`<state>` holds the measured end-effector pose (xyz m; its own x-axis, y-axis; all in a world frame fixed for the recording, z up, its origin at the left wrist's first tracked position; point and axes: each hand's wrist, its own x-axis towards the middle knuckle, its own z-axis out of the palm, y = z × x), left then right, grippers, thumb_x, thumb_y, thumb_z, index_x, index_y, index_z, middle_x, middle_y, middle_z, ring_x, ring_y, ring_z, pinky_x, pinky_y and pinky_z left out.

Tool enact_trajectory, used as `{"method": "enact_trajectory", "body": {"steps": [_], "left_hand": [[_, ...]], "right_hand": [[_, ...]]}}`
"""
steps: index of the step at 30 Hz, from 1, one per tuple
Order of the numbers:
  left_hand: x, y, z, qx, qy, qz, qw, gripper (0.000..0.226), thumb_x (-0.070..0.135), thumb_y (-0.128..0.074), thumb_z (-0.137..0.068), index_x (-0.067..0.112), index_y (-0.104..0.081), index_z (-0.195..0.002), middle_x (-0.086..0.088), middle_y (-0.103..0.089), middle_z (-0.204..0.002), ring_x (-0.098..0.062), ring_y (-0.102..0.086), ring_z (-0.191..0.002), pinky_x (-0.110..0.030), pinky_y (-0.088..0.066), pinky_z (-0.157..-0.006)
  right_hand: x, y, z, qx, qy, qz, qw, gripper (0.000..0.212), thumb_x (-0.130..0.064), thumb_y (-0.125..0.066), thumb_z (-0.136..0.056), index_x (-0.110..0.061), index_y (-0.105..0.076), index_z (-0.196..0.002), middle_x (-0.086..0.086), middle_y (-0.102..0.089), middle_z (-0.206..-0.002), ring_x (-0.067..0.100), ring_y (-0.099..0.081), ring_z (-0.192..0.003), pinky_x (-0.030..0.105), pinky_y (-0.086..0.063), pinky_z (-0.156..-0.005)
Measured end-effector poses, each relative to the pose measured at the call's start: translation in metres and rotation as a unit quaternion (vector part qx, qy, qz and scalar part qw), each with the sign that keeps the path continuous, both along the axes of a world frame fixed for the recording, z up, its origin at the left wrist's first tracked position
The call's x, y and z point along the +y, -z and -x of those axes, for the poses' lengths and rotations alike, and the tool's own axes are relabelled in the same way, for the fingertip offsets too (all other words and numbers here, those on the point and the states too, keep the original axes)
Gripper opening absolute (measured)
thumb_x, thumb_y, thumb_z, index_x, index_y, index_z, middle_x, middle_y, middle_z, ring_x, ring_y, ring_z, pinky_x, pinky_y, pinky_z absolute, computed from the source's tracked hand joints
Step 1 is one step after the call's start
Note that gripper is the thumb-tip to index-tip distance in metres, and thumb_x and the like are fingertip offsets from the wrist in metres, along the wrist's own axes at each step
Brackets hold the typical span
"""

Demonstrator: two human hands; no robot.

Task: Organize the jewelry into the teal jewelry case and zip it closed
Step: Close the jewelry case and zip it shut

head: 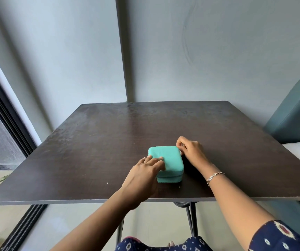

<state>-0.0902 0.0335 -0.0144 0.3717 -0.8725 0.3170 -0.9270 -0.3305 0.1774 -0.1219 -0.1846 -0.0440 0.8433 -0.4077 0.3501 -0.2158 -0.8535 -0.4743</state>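
The small teal rounded-corner jewelry case [170,160] looks like matt, smooth faux leather with stitched seams. The dark brown wood-grain table [109,142] has a dull sheen, worn and smudged toward its far edge. A thin silvery metal chain bracelet [214,176] glints. The navy sleeve [279,236] is printed cloth.

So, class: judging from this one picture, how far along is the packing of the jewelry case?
Looks done: the teal case lies shut on the table, with no loose jewelry in sight. In hand: the left hand presses the lid, and the right hand pinches at the far right corner, probably the zip pull. Left: finishing the zip; its progress is hidden.
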Motion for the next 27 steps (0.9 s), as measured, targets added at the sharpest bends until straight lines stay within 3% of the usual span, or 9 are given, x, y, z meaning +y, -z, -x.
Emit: {"method": "enact_trajectory", "body": {"steps": [2,5,9,13,16,20,22,24,27], "left_hand": [[0.000,-0.001,0.001,0.010,-0.012,-0.032,0.999,0.039,0.005,-0.046,-0.084,0.020,-0.050,-0.120,0.009,-0.034,-0.148,-0.018,-0.030,-0.135,-0.021,-0.026,-0.102],[-0.001,-0.001,0.002,0.014,-0.019,-0.031,0.999,0.039,0.007,-0.047,-0.084,0.021,-0.048,-0.121,0.011,-0.031,-0.149,-0.016,-0.027,-0.136,-0.020,-0.024,-0.103],[0.001,0.005,0.005,0.039,-0.038,-0.021,0.998,0.037,0.013,-0.050,-0.084,0.022,-0.048,-0.120,0.015,-0.030,-0.149,-0.013,-0.020,-0.140,-0.021,-0.025,-0.104],[0.000,0.014,0.006,0.079,-0.051,0.012,0.995,0.034,0.019,-0.052,-0.085,0.023,-0.050,-0.119,0.019,-0.030,-0.148,-0.006,-0.016,-0.141,-0.021,-0.033,-0.095],[-0.001,0.020,0.005,0.141,-0.065,0.107,0.982,0.023,0.024,-0.058,-0.087,0.021,-0.058,-0.109,0.017,-0.043,-0.140,-0.005,-0.033,-0.134,-0.020,-0.036,-0.090],[-0.004,0.024,0.001,0.366,-0.141,0.288,0.874,0.034,0.030,-0.056,-0.089,0.017,-0.054,-0.120,0.006,-0.048,-0.134,-0.015,-0.049,-0.122,-0.029,-0.039,-0.101],[-0.007,0.026,0.002,0.441,-0.182,0.272,0.836,0.056,0.049,-0.051,-0.088,0.013,-0.047,-0.130,0.002,-0.050,-0.132,-0.017,-0.047,-0.122,-0.033,-0.037,-0.104],[-0.012,0.029,0.001,0.537,-0.162,0.267,0.783,0.079,0.076,-0.045,-0.073,0.012,-0.054,-0.119,-0.001,-0.060,-0.118,-0.020,-0.054,-0.113,-0.043,-0.040,-0.100],[-0.020,0.024,0.001,0.597,-0.119,0.255,0.751,0.075,0.081,-0.039,-0.069,0.021,-0.062,-0.109,0.002,-0.066,-0.111,-0.016,-0.060,-0.107,-0.040,-0.044,-0.099]], "right_hand": [[0.002,-0.003,-0.004,0.009,-0.015,-0.004,1.000,0.006,-0.009,-0.053,-0.084,-0.015,-0.055,-0.083,0.003,-0.061,-0.068,0.026,-0.057,-0.069,0.034,-0.044,-0.063],[0.002,-0.006,-0.006,0.006,-0.022,-0.023,0.999,0.012,-0.004,-0.051,-0.084,-0.015,-0.058,-0.085,-0.003,-0.056,-0.065,0.020,-0.053,-0.066,0.031,-0.042,-0.062],[0.007,0.000,-0.003,-0.042,0.014,-0.142,0.989,0.012,-0.007,-0.051,-0.089,-0.009,-0.063,-0.087,-0.002,-0.061,-0.073,0.018,-0.058,-0.068,0.032,-0.048,-0.068],[0.024,0.007,0.007,-0.119,0.102,-0.347,0.925,0.023,-0.013,-0.043,-0.095,-0.008,-0.064,-0.088,0.003,-0.066,-0.081,0.023,-0.063,-0.079,0.036,-0.052,-0.076],[0.043,0.011,0.022,-0.162,0.105,-0.444,0.875,0.025,-0.016,-0.043,-0.096,-0.017,-0.065,-0.085,0.007,-0.068,-0.095,0.022,-0.063,-0.091,0.038,-0.050,-0.085],[0.066,0.010,0.040,-0.181,0.083,-0.513,0.835,0.020,-0.021,-0.044,-0.097,-0.016,-0.063,-0.092,0.004,-0.065,-0.102,0.017,-0.058,-0.098,0.032,-0.044,-0.090],[0.074,0.010,0.046,-0.172,0.069,-0.533,0.825,0.024,-0.028,-0.044,-0.096,-0.013,-0.060,-0.105,0.002,-0.063,-0.113,0.017,-0.056,-0.109,0.034,-0.042,-0.099],[0.080,0.009,0.048,-0.152,0.062,-0.553,0.817,0.032,-0.039,-0.042,-0.095,-0.019,-0.056,-0.116,-0.004,-0.058,-0.123,0.015,-0.051,-0.117,0.037,-0.036,-0.107],[0.085,0.005,0.048,-0.125,0.061,-0.548,0.825,0.052,-0.052,-0.038,-0.092,-0.022,-0.045,-0.134,-0.007,-0.048,-0.136,0.014,-0.042,-0.127,0.040,-0.031,-0.111]]}}
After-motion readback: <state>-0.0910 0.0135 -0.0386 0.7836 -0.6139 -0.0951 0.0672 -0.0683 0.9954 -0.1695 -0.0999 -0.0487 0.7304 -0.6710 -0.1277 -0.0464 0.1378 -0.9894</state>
